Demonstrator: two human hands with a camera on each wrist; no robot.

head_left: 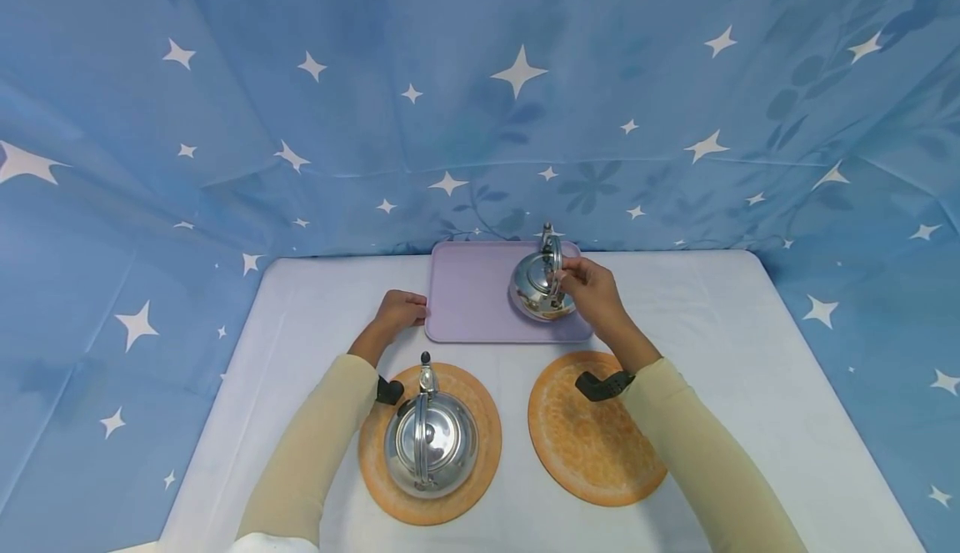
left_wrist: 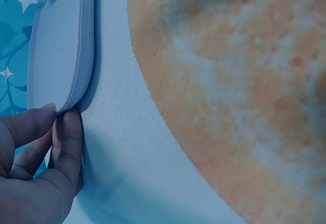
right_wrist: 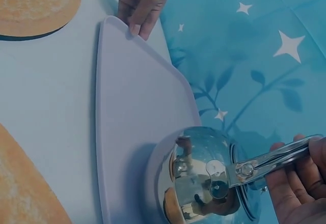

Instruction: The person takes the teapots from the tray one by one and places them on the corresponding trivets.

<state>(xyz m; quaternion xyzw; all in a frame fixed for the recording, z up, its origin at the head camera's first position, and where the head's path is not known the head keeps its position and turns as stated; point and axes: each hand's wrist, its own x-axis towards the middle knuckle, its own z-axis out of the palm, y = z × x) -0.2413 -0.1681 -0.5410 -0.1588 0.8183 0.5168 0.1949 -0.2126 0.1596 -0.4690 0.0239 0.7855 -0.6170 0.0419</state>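
Observation:
My right hand (head_left: pixel 594 293) grips the upright handle of a shiny metal kettle (head_left: pixel 537 288) at the right part of a lilac tray (head_left: pixel 468 294). In the right wrist view the fingers (right_wrist: pixel 293 183) curl round the handle beside the kettle (right_wrist: pixel 201 183); whether its base touches the tray cannot be told. My left hand (head_left: pixel 397 313) pinches the tray's left edge, thumb on the rim and fingers under it, as the left wrist view shows at the tray (left_wrist: pixel 58 51) corner. A second, larger kettle (head_left: pixel 442 444) stands on the left orange round mat (head_left: pixel 483 428).
Another orange round mat (head_left: pixel 585 436) lies at the front right, beneath my right forearm, with nothing standing on it. A white cloth (head_left: pixel 697 328) covers the table. Blue fabric with white stars (head_left: pixel 480 119) hangs behind the tray and at both sides.

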